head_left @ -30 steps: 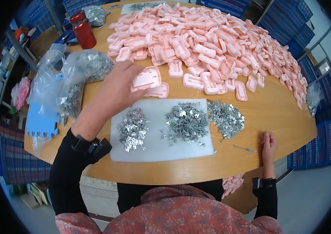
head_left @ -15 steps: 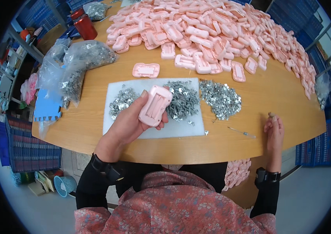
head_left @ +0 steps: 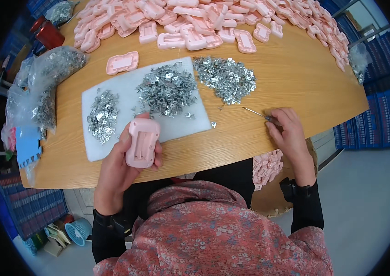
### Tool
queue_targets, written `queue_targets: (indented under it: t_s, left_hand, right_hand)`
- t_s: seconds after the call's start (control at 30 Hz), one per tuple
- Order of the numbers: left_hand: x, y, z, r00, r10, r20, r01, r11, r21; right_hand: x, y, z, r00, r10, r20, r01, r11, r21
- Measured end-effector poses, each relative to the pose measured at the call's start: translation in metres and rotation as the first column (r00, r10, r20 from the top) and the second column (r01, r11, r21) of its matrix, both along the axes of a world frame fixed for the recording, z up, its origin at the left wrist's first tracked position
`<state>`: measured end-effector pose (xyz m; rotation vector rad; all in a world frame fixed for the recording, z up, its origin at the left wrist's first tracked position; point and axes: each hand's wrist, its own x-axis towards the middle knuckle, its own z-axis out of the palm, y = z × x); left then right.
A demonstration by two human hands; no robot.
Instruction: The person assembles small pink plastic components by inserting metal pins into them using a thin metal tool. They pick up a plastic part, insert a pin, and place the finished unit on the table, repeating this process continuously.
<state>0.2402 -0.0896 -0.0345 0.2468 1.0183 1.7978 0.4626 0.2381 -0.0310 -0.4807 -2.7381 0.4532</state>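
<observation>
My left hand (head_left: pixel 116 168) is closed around a pink plastic casing (head_left: pixel 142 143), held above the table's front edge with its hollow battery bay facing up. On the right, my right hand (head_left: pixel 290 131) has its thumb and fingers around the handle of a small thin screwdriver (head_left: pixel 255 112), which lies low over the tabletop with its metal shaft pointing left. The fingers cover most of the handle. Beyond the left hand is a white foam sheet (head_left: pixel 126 94) bearing a large heap of small metal clips (head_left: pixel 166 89) and a smaller heap of clips (head_left: pixel 103 115).
Another clip pile (head_left: pixel 227 79) lies on the wooden table (head_left: pixel 231 133), right of the sheet. A single casing (head_left: pixel 122 62) lies behind the sheet. Many pink casings (head_left: pixel 195 23) are heaped at the back. Bags of metal parts (head_left: pixel 48 83) and a red canister (head_left: pixel 48 34) stand left.
My right hand has moved left and taken hold of the screwdriver. My left hand, with the casing, has come down nearer to me, off the clip heap. The whole view has shifted.
</observation>
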Motion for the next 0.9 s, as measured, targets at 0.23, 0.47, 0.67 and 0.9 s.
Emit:
queue_targets:
  t_s: [0.23,0.47,0.67,0.9]
  left_hand:
    - [0.005,-0.012,-0.008,1.0,-0.005,0.004,0.005,1.0,0.0]
    - [0.003,-0.015,-0.019,0.998,-0.026,0.052,0.025,1.0,0.015]
    - [0.0,-0.004,-0.016,0.996,-0.004,0.092,0.001,1.0,0.025]
    - [0.004,0.01,-0.02,0.992,0.006,0.127,-0.014,0.998,0.057]
  right_hand:
    - [-0.017,0.007,0.004,0.99,-0.017,0.139,0.02,1.0,-0.018]
    - [-0.013,-0.004,0.011,0.989,-0.086,0.119,0.116,0.956,-0.269]
    - [-0.044,-0.032,-0.006,0.998,-0.067,-0.02,0.052,0.905,-0.421]
    - [-0.082,-0.047,-0.005,0.992,0.112,-0.05,-0.117,0.987,-0.108]
